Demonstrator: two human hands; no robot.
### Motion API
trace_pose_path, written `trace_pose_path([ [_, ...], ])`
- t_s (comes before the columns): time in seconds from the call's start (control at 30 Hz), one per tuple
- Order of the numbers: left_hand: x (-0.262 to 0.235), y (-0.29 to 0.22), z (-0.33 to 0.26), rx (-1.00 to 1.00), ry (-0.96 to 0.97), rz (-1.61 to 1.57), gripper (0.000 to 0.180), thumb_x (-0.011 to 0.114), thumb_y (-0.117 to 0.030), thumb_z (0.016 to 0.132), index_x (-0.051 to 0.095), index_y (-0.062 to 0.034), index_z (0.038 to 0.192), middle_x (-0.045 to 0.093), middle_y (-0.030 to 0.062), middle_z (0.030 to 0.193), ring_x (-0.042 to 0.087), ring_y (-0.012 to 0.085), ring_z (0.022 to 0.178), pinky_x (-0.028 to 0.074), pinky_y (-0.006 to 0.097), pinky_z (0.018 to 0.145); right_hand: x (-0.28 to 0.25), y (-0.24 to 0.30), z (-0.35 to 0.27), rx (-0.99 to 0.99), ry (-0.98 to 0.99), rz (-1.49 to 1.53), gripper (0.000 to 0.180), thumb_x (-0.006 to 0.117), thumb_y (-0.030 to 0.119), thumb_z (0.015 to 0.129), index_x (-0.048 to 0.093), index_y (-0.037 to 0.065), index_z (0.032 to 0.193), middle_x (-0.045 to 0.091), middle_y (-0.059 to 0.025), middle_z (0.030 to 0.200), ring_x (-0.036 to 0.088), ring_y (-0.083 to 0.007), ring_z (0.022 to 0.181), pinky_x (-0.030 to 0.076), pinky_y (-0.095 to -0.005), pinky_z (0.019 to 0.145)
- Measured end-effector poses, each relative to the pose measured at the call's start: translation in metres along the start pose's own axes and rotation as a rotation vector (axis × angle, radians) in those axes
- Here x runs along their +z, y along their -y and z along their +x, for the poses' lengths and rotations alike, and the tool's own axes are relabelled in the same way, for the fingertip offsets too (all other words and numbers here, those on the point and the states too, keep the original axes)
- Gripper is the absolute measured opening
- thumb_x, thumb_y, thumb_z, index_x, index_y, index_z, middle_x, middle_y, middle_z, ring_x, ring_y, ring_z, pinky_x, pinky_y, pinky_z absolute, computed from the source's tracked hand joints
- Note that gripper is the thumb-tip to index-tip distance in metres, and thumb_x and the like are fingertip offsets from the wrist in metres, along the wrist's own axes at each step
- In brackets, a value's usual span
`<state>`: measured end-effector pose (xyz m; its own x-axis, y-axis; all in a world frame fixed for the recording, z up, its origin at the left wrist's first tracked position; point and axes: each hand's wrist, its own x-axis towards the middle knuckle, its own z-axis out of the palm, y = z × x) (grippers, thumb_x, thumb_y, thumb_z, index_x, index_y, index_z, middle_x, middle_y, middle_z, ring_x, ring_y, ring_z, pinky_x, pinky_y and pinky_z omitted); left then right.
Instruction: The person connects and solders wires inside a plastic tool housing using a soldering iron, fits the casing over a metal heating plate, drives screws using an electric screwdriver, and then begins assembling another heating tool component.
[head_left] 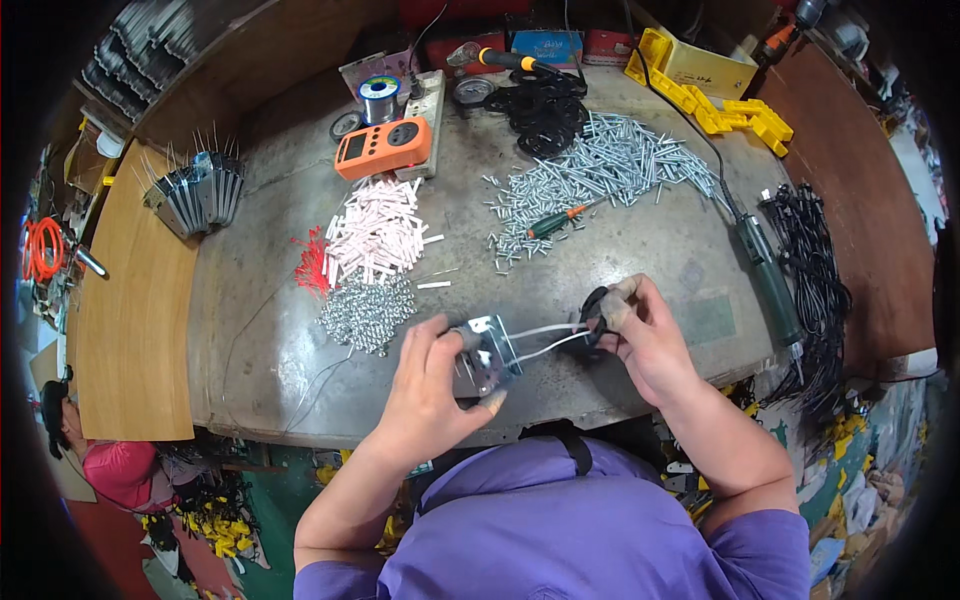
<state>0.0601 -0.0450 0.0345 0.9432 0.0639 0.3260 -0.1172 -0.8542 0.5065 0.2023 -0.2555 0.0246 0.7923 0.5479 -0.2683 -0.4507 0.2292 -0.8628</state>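
Observation:
My left hand is closed around a shiny metal bracket near the front of the bench. Two pale leads run from the bracket's right side across to my right hand. Pinched in my right fingers is a round black part, partly covered by them, at the far end of the leads. Its exact kind does not show. Beyond my hands lie a pile of small silvery nuts or beads, white sleeves and red pieces.
Loose screws are heaped at the back, with a green screwdriver among them. An orange meter and solder spool stand back left. A corded power screwdriver and black cables lie right. Metal brackets stand left.

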Motion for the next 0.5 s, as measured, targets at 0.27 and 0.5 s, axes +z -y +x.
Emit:
trace_pose_path([
  [0.27,0.0,-0.002,0.005,0.02,0.183,-0.015,0.08,0.086,-0.024,0.059,0.041,-0.0008,0.121,0.044,0.0282,0.123,0.046,0.0447,0.111,0.039,0.049,0.096,0.025,-0.002,0.01,0.043,0.359,-0.738,0.028,0.064,0.027,0.089,0.056,0.002,0.099,0.063,-0.0119,0.082,0.063,-0.021,0.076,0.047,-0.0338,0.069],
  [0.5,0.025,-0.013,0.024,0.128,0.11,-0.084,0.078,0.083,-0.028,0.062,0.042,0.0,0.123,0.052,0.0209,0.112,0.051,0.0399,0.102,0.041,0.046,0.089,0.018,0.012,0.006,-0.211,0.337,-1.092,0.019,0.058,0.017,0.088,0.059,0.003,0.1,0.064,-0.0198,0.088,0.061,-0.0378,0.086,0.048,-0.043,0.071],
])
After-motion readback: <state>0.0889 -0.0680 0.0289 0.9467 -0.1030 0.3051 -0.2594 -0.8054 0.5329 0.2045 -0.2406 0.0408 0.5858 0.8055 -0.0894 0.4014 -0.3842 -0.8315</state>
